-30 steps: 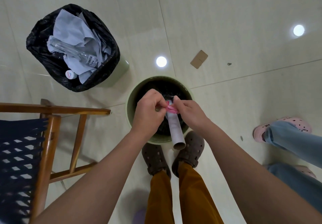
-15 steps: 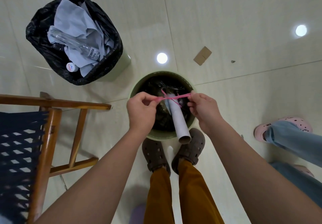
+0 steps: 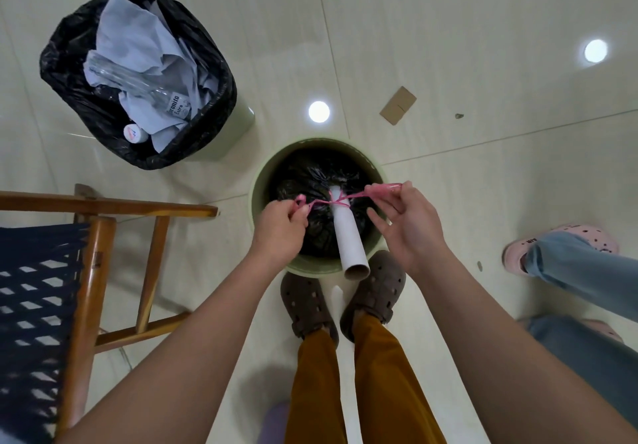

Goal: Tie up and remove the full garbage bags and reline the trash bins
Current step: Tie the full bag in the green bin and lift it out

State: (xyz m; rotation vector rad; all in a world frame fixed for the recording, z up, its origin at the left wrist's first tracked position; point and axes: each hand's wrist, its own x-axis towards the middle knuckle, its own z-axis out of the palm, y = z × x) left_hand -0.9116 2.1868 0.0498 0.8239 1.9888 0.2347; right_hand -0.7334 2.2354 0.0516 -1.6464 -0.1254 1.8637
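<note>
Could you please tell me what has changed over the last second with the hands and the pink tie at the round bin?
The left hand and right hand moved apart sideways, drawing the pink tie taut around the cardboard tube above the round bin. Both still pinch its ends. The tube, the full bin and the chair stayed put.

Chair (image 3: 86,271): cut off by left and bottom edges; only part of the wooden frame and dark woven seat shows. Second person (image 3: 569,271): only jeans legs and pink shoes, rest beyond right edge. Cardboard tube (image 3: 347,233): far end buried in the gathered black bag (image 3: 310,184); bag contents hidden. Left hand (image 3: 279,229): fingertips curled under, hiding the pink string (image 3: 359,197) end. Bottle (image 3: 162,95) in the full bin (image 3: 138,77): label lettering too blurred to read fully. Small dark speck (image 3: 458,116) on floor: too small to identify.
</note>
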